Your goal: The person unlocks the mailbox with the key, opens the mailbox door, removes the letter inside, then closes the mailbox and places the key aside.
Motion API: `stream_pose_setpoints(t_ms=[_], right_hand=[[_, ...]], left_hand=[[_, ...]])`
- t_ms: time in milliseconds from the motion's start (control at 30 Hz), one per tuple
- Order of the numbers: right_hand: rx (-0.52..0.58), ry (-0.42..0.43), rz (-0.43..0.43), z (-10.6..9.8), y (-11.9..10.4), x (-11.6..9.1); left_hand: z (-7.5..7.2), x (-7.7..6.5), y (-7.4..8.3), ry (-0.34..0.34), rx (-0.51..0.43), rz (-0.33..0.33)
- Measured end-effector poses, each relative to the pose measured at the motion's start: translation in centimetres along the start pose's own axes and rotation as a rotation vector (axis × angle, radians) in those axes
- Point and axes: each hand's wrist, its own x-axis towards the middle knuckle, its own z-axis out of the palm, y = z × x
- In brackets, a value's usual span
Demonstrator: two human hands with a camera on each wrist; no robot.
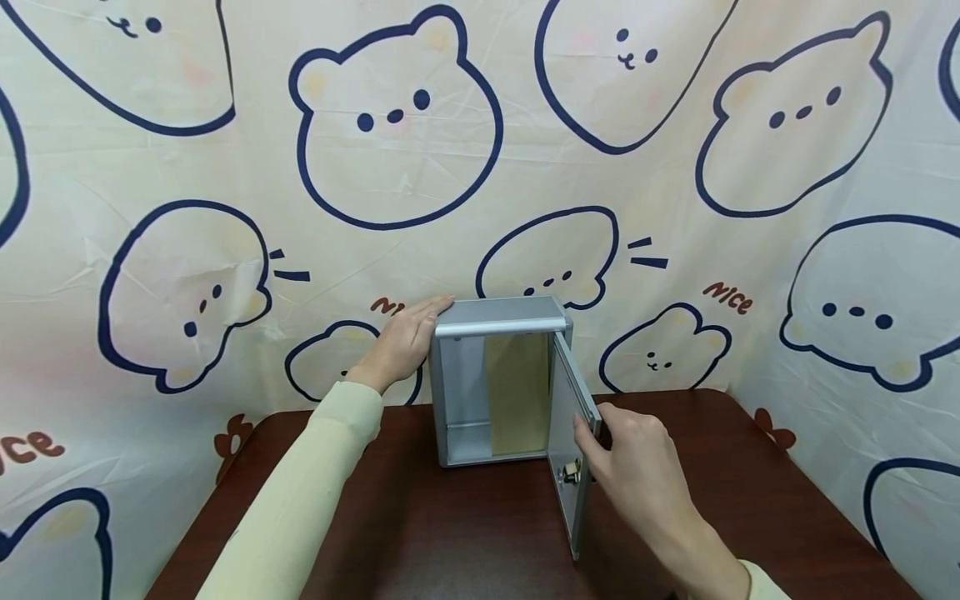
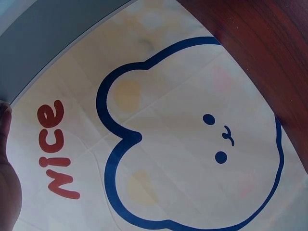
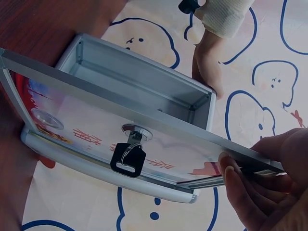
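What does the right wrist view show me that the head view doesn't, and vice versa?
Only the right wrist view: the key hanging at the lock, and red characters on the door's outer face.

Only the head view: the lock's inner end and a tan panel inside the box.

Both: the box with its door open, left hand on the box, right hand gripping the door's edge, plus table and printed cloth.
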Motion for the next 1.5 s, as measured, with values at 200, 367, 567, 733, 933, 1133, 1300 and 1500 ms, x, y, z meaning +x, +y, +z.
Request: stream_pose_setpoints(t_ms=[200, 367, 567, 733, 933, 1133, 1300, 1500], right_hand=[[-0.010, -0.017, 0.010, 0.2, 0.1, -0.2], [-0.011, -0.046, 0.050, 0.4, 0.2, -0.4], [-0.001, -0.078, 0.077, 0.6, 0.4, -0.5], [-0.001, -0.093, 0.093, 0.8, 0.6, -0.6], [0.000, -0.122, 0.128, 1.0, 0.7, -0.6], [0.031, -0.141, 0.156, 1.0, 0.6, -0.7], [0.054, -0.170, 0.186, 1.3, 0.7, -0.9], [0.061, -0.197, 0.232, 1.6, 0.7, -1.1]], left_hand=[[0.0, 0.0, -0.1, 0.001, 0.004, 0.008], [0.0, 0.0, -0.1, 0.001, 0.003, 0.012], [0.0, 0.0, -0.2, 0.004, 0.002, 0.013], [0.0, 0.0, -0.1, -0.004, -0.001, -0.003], [-0.1, 0.0, 0.0, -0.010, -0.005, -0.008], [-0.1, 0.0, 0.0, -0.007, -0.002, -0.005], [-0.1, 0.0, 0.0, -0.004, -0.004, -0.006], [0.0, 0.0, -0.1, -0.008, -0.006, -0.010]])
